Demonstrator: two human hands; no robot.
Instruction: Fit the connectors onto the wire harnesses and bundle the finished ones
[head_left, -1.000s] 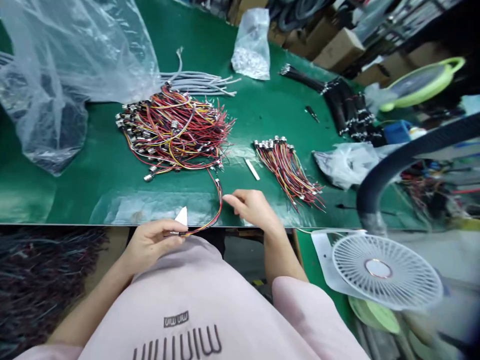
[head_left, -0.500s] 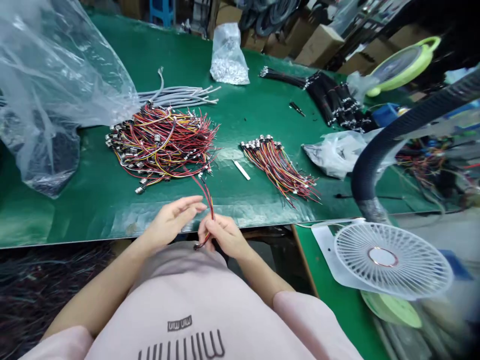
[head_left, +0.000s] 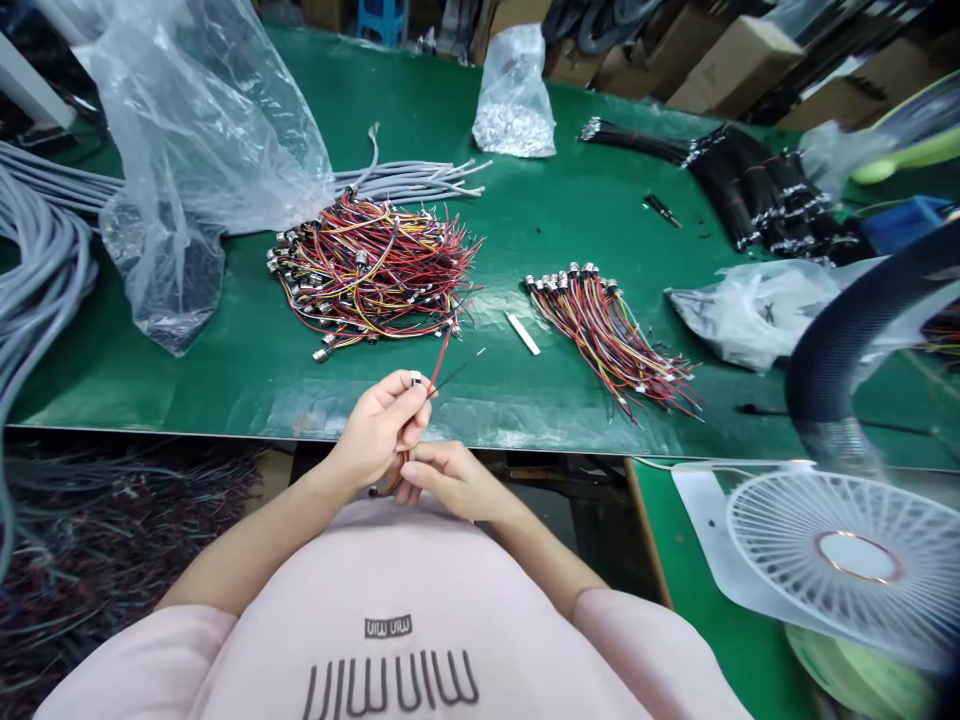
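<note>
My left hand (head_left: 385, 425) pinches the upper part of a wire harness (head_left: 441, 362) of red, black and yellow wires. A small white connector shows at its fingertips. Just below, my right hand (head_left: 450, 478) is closed round the lower part of the same harness, close to my shirt. The harness's dark lower end sticks out left of the right hand. Beyond the hands lies a large tangled pile of wire harnesses (head_left: 382, 270) with metal connectors. Farther right is a smaller, aligned bunch of harnesses (head_left: 600, 330). Between the two sits a white strip (head_left: 523, 334).
Grey cables (head_left: 420, 182) and a clear plastic bag (head_left: 217, 130) lie at left. A bag of small parts (head_left: 516, 95) stands at the back. Black cable bundles (head_left: 750, 185), a white bag (head_left: 765, 310), a black hose (head_left: 847, 340) and a white fan (head_left: 847, 555) are at right.
My left hand, before open beside the harness, has moved right and closed on its upper part. My right hand still holds the lower part. The camera view has turned left.
</note>
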